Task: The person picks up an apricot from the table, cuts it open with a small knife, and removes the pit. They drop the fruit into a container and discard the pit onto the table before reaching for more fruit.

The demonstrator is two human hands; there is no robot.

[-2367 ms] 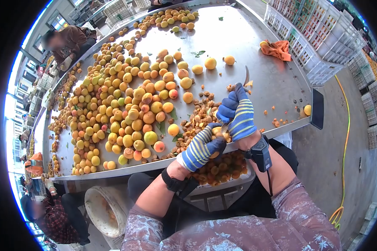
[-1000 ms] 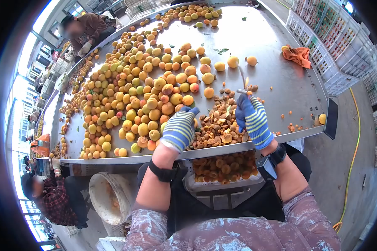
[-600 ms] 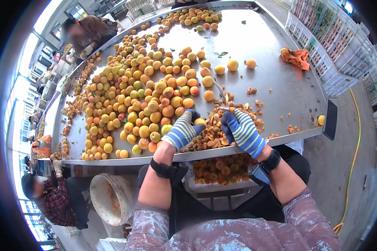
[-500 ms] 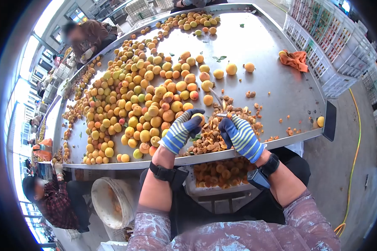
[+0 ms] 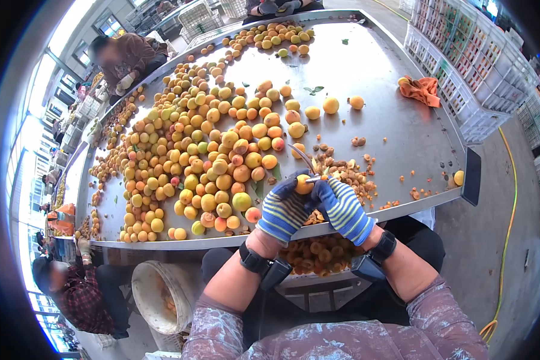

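Observation:
My left hand (image 5: 285,210), in a blue, yellow and white striped glove, grips an apricot (image 5: 303,185) above the near edge of the metal table (image 5: 396,138). Close beside it, my right hand (image 5: 345,210) in a matching glove is closed on a small knife (image 5: 302,157), whose curved blade points up and away from me. The knife's near end lies against the apricot. Behind my hands is a heap of apricot pits (image 5: 349,174). Whole apricots (image 5: 204,159) spread across the left half of the table.
Below the table edge sits a crate of apricot halves (image 5: 321,255). A white bucket (image 5: 162,297) stands at lower left. An orange cloth (image 5: 420,91) lies at the table's right side, near stacked white crates (image 5: 462,54). Other people (image 5: 129,57) work around the table.
My left hand has moved right and slightly down, bringing the apricot up against the knife in my right hand. My right hand has shifted slightly.

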